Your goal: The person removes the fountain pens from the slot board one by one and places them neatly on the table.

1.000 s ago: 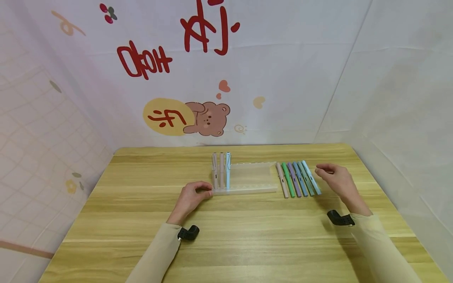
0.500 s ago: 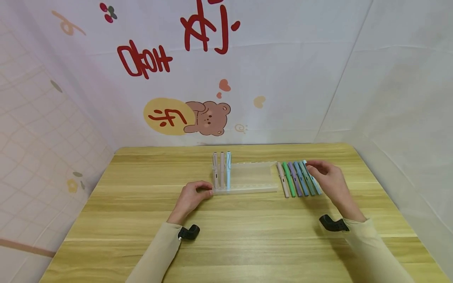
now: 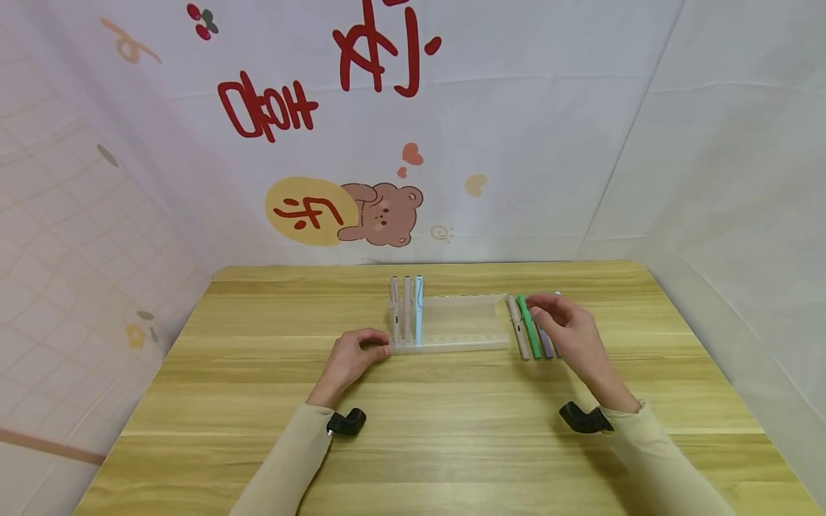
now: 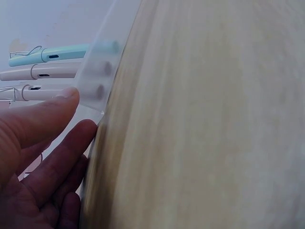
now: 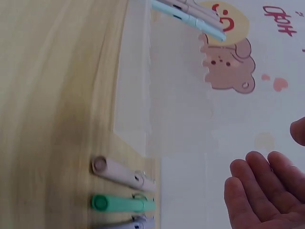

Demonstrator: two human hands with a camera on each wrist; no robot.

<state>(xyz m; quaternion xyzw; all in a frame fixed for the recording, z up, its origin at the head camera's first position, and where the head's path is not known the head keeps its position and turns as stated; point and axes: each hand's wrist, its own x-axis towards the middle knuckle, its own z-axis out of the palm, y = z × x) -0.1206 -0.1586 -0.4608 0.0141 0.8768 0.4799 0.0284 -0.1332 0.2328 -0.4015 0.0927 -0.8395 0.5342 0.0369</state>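
Note:
In the head view my left hand [image 3: 348, 362] is at the left end of a clear pen rack [image 3: 461, 345]. The left wrist view shows its thumb [image 4: 64, 102] against the rack's corner and the index finger just below, pinching that end. Two pinkish-grey pens [image 3: 407, 308] and a light blue pen [image 3: 419, 312] stand in the rack's left slots. Above the row of pens lying to the right hovers my right hand [image 3: 574, 340], fingers loosely extended and nothing held. A beige pen [image 3: 519, 330] and a green pen [image 3: 530, 330] show beside it; the hand partly covers a purple pen [image 3: 546, 345] and those beyond.
The wooden table [image 3: 452, 437] runs back to a white printed curtain [image 3: 529, 129] with a bear on it. Similar white cloth hangs along both sides. Black camera mounts [image 3: 584, 418] sit on both wrists.
My right hand has moved left, from beside the right end of the lying row to over its middle. The left hand has stayed at the rack, and the pens have not moved.

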